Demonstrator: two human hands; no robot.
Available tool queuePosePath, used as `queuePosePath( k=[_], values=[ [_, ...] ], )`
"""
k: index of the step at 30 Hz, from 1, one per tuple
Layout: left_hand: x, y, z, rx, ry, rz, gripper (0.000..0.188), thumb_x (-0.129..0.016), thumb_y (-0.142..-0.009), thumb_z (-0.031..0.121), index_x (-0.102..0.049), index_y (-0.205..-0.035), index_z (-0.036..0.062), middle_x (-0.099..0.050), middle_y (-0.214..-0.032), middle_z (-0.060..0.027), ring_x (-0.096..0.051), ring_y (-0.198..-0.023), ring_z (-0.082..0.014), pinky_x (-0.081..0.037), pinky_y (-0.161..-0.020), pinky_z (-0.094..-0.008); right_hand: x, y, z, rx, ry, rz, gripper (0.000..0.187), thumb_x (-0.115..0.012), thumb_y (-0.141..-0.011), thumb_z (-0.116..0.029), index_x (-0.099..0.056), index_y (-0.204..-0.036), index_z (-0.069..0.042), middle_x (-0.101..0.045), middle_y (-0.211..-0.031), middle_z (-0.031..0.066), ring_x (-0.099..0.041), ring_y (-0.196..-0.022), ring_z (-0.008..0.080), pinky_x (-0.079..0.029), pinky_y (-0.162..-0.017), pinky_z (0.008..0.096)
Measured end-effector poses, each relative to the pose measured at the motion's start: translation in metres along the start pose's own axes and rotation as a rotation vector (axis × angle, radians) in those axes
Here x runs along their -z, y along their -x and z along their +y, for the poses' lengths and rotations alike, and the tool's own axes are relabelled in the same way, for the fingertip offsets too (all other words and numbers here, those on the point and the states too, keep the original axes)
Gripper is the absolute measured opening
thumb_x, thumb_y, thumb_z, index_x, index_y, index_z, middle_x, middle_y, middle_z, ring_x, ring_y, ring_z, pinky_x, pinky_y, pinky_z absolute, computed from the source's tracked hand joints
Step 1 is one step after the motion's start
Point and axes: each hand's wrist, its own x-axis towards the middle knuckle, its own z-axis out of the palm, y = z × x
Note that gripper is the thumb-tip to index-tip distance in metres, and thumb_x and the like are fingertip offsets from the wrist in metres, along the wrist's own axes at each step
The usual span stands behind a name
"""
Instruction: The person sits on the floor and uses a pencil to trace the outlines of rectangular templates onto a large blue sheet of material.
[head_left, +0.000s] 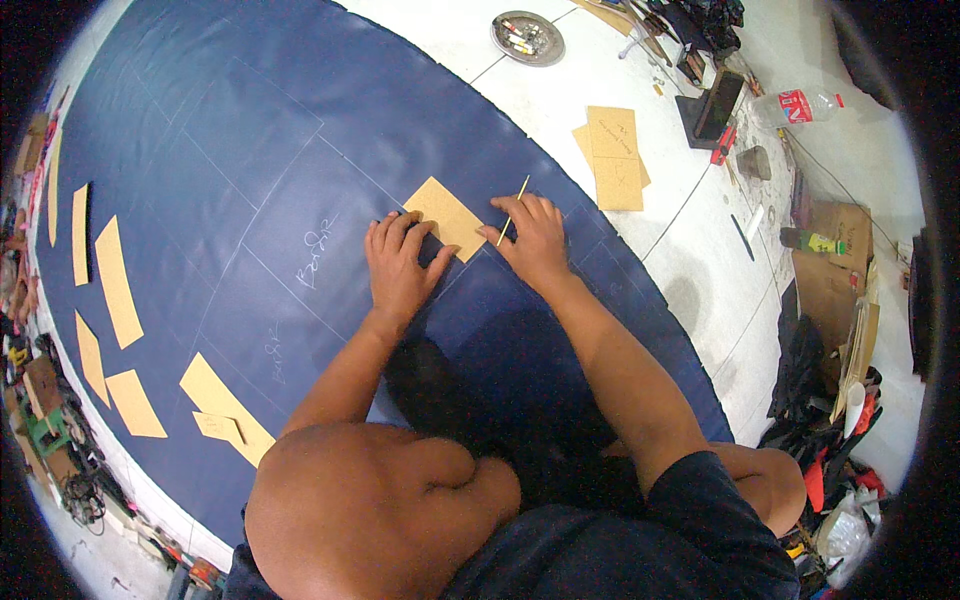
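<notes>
A tan rectangular card template (446,217) lies flat on a large dark blue sheet (200,250) marked with thin pale lines and handwriting. My left hand (398,262) rests at the card's left side, fingers spread, with fingertips and thumb touching its edges. At its right corner is my right hand (533,240), closed on a thin yellow pen-like stick (513,210). The stick slants upward between thumb and fingers; its lower tip is close to the card's right corner. The palms of both hands are hidden.
Several tan card strips (120,285) lie on the sheet's left part. Two more cards (614,160) lie on the white tiled floor beyond its right edge. Farther off are a round ashtray (527,40), a phone (720,105), a plastic bottle (800,106) and a cardboard box (835,235).
</notes>
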Motion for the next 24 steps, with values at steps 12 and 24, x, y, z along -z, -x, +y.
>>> queuePosePath(
  k=[12, 24],
  values=[
    [-0.0008, 0.0005, -0.0029, 0.013, 0.010, 0.004, 0.047, -0.086, -0.077, 0.038, -0.069, -0.112, 0.0114, -0.063, -0.126, -0.0108, -0.053, -0.127, -0.0359, -0.034, -0.113, -0.0551, -0.0021, -0.0013, 0.0001, -0.013, -0.011, -0.006, 0.044, -0.079, -0.084, -0.040, -0.067, -0.117, -0.014, -0.065, -0.109, 0.0077, -0.058, -0.106, 0.0319, -0.044, -0.093, 0.0444],
    [0.0012, -0.0009, -0.0013, 0.009, -0.007, -0.011, 0.047, -0.086, -0.076, 0.039, -0.070, -0.112, 0.0122, -0.063, -0.126, -0.0098, -0.053, -0.126, -0.0353, -0.035, -0.111, -0.0536, -0.0027, -0.0009, 0.0032, -0.004, -0.020, -0.005, 0.044, -0.080, -0.083, -0.040, -0.068, -0.116, -0.014, -0.065, -0.109, 0.0076, -0.058, -0.106, 0.0319, -0.044, -0.092, 0.0447]
  ],
)
